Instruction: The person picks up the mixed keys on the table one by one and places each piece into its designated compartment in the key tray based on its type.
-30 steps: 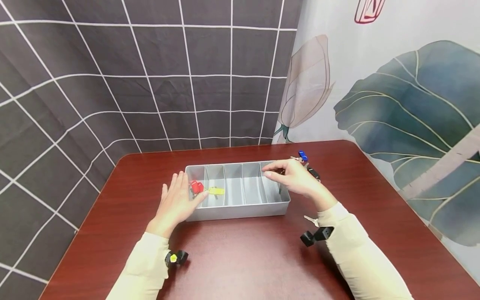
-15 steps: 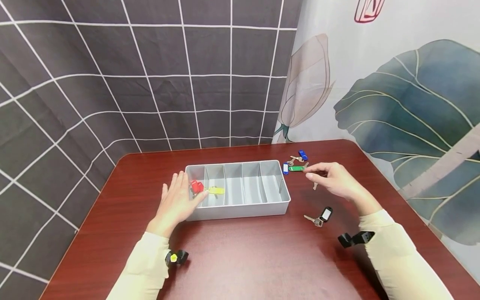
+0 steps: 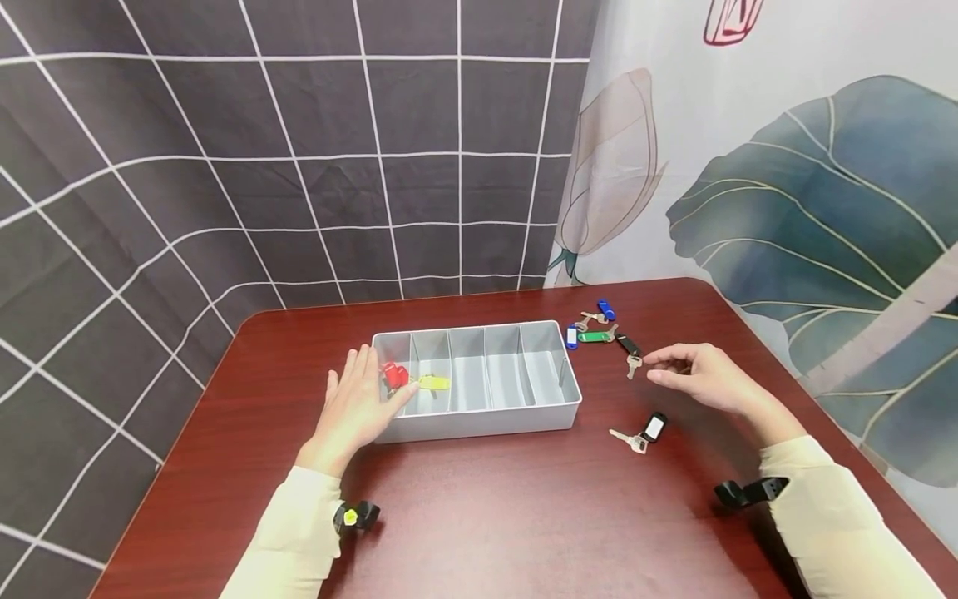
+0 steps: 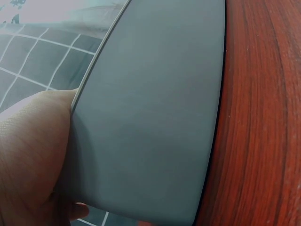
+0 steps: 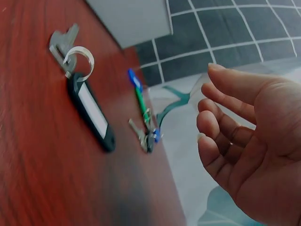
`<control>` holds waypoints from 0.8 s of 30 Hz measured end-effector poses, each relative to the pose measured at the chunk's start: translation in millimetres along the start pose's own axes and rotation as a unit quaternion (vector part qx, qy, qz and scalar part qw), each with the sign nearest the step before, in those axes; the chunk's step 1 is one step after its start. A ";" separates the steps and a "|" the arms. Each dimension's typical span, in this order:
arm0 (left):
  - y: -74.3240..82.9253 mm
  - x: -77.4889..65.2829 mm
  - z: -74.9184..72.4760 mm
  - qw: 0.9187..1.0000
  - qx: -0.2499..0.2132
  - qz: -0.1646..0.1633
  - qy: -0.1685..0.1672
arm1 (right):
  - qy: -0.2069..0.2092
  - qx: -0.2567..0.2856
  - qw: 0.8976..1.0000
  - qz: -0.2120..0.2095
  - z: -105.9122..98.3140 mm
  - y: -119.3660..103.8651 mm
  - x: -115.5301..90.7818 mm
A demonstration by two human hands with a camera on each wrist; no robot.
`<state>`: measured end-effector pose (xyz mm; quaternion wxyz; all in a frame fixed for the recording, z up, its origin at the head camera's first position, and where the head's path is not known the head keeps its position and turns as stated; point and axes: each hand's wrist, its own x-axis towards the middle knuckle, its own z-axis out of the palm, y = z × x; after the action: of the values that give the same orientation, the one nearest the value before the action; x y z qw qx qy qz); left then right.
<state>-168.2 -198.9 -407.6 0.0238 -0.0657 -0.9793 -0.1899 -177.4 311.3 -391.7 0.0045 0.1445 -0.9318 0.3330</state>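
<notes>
My left hand (image 3: 353, 409) lies at the left end of the grey divided tray (image 3: 479, 423), fingers extended along that end and thumb reaching over the near rim. The left wrist view shows this hand against the tray's corner (image 4: 150, 103). Red key tags (image 3: 392, 374) lie in the leftmost compartment, a yellow key tag (image 3: 434, 383) in the second. My right hand (image 3: 707, 378), fingers loosely bent and holding nothing, hovers just right of a key (image 3: 634, 366) with a black tag (image 3: 627, 344). Nearer the front lies another black-tagged key (image 5: 91, 106).
Behind that key, beside the tray's right end, are a green key tag (image 3: 595, 337) and two blue key tags (image 3: 606, 310), with keys among them. Dark gridded cloth (image 3: 419, 191) and a leaf-patterned curtain (image 3: 816, 241) hang behind the red-brown table (image 3: 494, 507).
My right hand has moved right from above the tray's right end to beside the black-tagged key, uncovering the tags there. The left hand stays at the tray.
</notes>
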 end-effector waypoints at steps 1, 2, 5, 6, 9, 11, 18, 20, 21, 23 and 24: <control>-0.2 0.1 0.4 1.000 0.001 0.000 0.000 | -0.002 0.000 1.000 -0.001 -0.3 2.9 -1.3; -0.3 0.2 0.6 1.000 0.001 0.001 0.001 | -0.003 0.002 1.000 0.000 -0.5 5.5 -2.4; -0.4 0.7 0.0 1.000 0.002 0.003 0.003 | -0.014 0.010 1.000 -0.001 -1.5 12.5 -5.1; -0.2 0.7 -0.3 1.000 0.003 0.003 0.003 | -0.020 0.013 1.000 -0.001 -1.8 14.3 -5.9; 0.3 0.3 -1.6 1.000 0.001 0.003 0.002 | -0.040 0.029 0.999 0.003 -2.4 19.7 -7.9; 0.7 -0.3 -1.9 1.000 0.001 0.003 0.002 | -0.054 0.042 0.998 0.007 -2.0 23.1 -8.9; 0.7 -1.3 -1.5 1.000 0.000 0.003 -0.003 | -0.091 0.067 0.994 0.008 2.9 33.3 -11.2; 0.6 -1.1 -1.1 1.000 -0.002 0.003 -0.005 | -0.102 0.077 0.992 0.006 4.2 35.3 -11.8; 0.7 -1.0 -0.9 1.000 -0.003 0.002 -0.005 | -0.108 0.082 0.991 0.003 4.8 36.3 -12.0; 0.7 -0.7 -0.5 1.000 -0.003 0.003 -0.004 | -0.119 0.094 0.988 -0.002 5.5 37.8 -12.4; 0.7 -0.6 -0.5 1.000 -0.003 0.003 -0.004 | -0.125 0.099 0.987 -0.004 5.7 38.5 -12.5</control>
<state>-167.5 -198.5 -406.9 0.0206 -0.0697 -0.9787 -0.1922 -175.4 339.4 -421.2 -0.1249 0.1880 -0.8868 0.4033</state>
